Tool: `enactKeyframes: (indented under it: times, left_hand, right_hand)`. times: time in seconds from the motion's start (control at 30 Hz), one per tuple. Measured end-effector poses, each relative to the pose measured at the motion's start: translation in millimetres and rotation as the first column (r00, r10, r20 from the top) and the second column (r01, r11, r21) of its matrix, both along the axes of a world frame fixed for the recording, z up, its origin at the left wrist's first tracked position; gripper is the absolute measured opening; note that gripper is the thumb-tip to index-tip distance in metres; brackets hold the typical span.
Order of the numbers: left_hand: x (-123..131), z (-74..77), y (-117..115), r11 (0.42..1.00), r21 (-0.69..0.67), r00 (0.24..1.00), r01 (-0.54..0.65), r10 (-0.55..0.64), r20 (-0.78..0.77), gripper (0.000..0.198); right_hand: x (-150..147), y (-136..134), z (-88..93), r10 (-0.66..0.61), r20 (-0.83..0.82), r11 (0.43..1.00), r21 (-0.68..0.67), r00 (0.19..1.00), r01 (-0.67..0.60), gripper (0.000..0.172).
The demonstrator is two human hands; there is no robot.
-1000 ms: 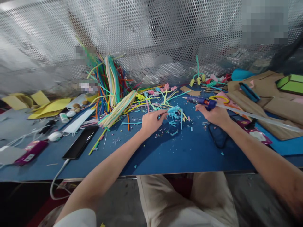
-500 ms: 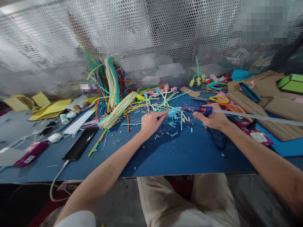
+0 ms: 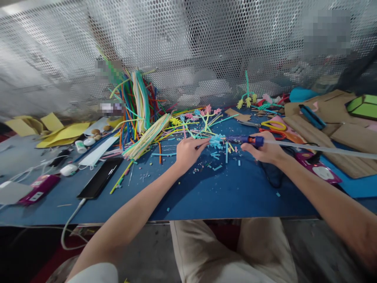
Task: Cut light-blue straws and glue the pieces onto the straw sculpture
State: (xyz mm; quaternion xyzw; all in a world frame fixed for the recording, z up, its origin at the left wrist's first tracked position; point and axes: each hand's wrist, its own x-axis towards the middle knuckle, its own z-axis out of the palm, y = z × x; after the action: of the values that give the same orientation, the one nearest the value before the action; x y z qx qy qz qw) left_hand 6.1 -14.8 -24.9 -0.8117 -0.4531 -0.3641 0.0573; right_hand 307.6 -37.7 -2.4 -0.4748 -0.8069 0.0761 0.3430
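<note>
Between its fingertips my left hand (image 3: 190,152) pinches the stem end of a light blue pipe-cleaner flower (image 3: 217,141), held just above the table. My right hand (image 3: 263,149) is wrapped round a dark blue hot glue gun (image 3: 246,140), with a long clear glue stick (image 3: 318,147) running out of its back to the right. The gun's nozzle points left at the flower's right side; whether it touches the petals I cannot tell. Below lie light blue cut pieces (image 3: 226,152) and small scraps on the blue table (image 3: 206,196).
Bundles of coloured pipe cleaners (image 3: 141,106) stand and lie at the back left. Scissors (image 3: 272,125) and brown cardboard (image 3: 321,114) are to the right. A black phone (image 3: 100,179) and a purple power strip (image 3: 39,190) lie left. A perforated metal screen (image 3: 206,47) rises behind.
The glue gun's tip sits slightly closer to the blue flower's right side. Both hands keep their grips and nearly the same places; the view has shifted a little.
</note>
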Motion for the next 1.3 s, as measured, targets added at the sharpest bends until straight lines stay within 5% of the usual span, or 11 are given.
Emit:
enactKeyframes:
  times: [1.3]
  left_hand:
    - [0.6,-0.6,0.4,0.997,-0.012,0.996,0.082,-0.082,-0.045,0.025]
  right_hand:
    - [-3.9,0.8,1.4,-0.064,0.136,0.998,0.002,0.989,0.064,0.069]
